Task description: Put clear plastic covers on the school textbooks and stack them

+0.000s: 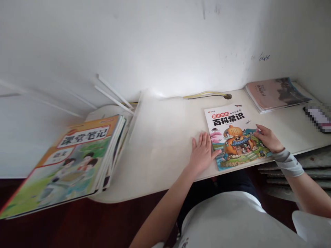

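A book [236,144] with a pumpkin-shaped house on its cover lies closed on the white desk [165,162], near the front edge. My left hand [202,151] rests flat at its left side, fingers spread on the desktop and thumb over the cover's edge. At the opposite side, my right hand [269,138] has its fingers curled at the book's right edge, gripping it. A small pink spot shows by the right fingertips; I cannot tell what it is. A grey wrap covers the right wrist.
A stack of books [74,162] stands at the left end of the desk. Further back on the right lie several booklets [278,93], with a phone [319,119] beside them. Yellow and black cables [207,94] run along the wall to a desk hole [228,96].
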The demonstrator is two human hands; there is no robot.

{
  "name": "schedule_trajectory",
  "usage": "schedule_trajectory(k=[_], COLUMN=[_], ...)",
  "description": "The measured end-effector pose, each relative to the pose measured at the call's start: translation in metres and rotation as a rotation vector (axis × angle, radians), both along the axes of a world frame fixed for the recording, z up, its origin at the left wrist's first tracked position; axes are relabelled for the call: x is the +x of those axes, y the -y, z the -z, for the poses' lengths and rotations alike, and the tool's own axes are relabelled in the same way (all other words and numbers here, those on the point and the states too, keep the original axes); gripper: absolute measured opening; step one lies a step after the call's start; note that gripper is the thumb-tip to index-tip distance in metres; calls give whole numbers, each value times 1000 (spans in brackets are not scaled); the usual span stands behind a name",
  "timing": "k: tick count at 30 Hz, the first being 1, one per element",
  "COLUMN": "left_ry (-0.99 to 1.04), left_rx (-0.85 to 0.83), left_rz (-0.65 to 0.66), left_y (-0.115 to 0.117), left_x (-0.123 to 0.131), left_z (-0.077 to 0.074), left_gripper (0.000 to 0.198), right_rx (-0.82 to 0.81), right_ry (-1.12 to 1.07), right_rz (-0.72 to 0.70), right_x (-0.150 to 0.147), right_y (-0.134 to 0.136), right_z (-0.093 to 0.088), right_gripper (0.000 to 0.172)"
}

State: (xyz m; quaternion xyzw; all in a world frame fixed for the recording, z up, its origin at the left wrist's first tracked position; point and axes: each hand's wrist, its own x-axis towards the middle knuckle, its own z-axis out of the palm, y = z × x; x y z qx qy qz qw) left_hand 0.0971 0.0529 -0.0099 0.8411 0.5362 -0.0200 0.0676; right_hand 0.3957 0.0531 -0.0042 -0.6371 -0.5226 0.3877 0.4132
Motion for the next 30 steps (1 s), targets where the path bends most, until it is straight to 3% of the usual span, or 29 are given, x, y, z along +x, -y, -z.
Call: schedule_trajectory(k=[4, 7, 12, 20, 30], left_ry=[-26, -31, -24, -17, 18], left_rx=[-9, -2, 45, 111, 119], left_rz=[-21, -26, -23, -51, -50], left_y=[1, 0, 1, -7, -18], left_x=[0, 3, 4, 7, 8], left_z=[-2, -2, 2, 1, 6], left_gripper=[81, 80, 76, 71, 71], right_rx=[-48, -36, 83, 318, 303], right_ry=[-34, -33, 200, 685, 818], right_rz=[64, 51, 75, 9, -60], right_x=[5, 4, 6, 27, 16], right_y=[-2, -1, 0, 3, 7], right_z=[5, 4, 5, 25, 23], right_gripper=[62, 67, 62, 53, 46])
